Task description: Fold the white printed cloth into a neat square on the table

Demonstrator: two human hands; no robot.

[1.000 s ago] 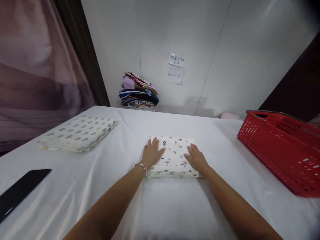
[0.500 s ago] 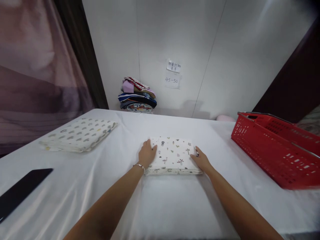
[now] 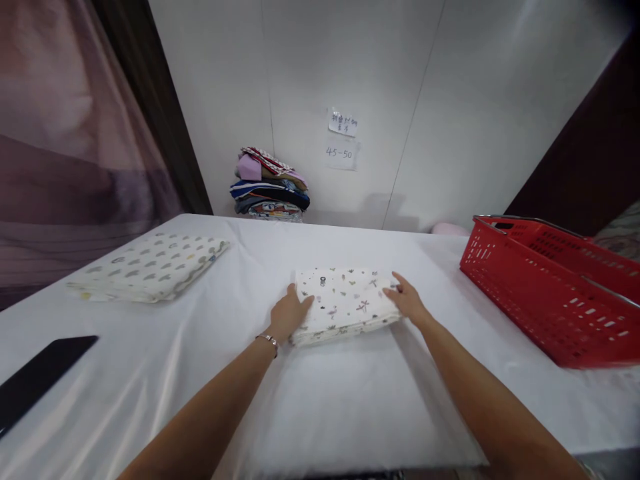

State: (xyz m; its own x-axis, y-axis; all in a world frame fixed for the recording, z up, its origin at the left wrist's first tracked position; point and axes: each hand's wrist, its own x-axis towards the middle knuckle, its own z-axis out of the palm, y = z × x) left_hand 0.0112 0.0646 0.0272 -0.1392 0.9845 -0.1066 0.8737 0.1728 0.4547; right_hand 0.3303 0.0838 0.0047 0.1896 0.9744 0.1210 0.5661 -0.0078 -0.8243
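Note:
A folded white cloth (image 3: 340,300) printed with small palms and birds lies in front of me, its right side raised a little. My left hand (image 3: 291,312), with a bracelet at the wrist, grips its left edge, thumb on top and fingers at the side. On the opposite edge my right hand (image 3: 406,299) pinches the cloth between thumb and fingers. Part of the fingers of each hand is hidden by the cloth. Another folded cloth (image 3: 155,267) with grey tree-like shapes rests at the left of the table.
A red plastic basket (image 3: 545,300) stands on the right of the white-covered table (image 3: 380,407). At the left edge lies a flat black object (image 3: 45,380). Beyond the table a stack of folded fabrics (image 3: 270,187) sits by the wall, near paper notes (image 3: 342,137).
The right side of the printed cloth has come up and the cloth has tilted slightly. My left hand has slid lower along its edge, and both hands now grip it. The view has shifted slightly.

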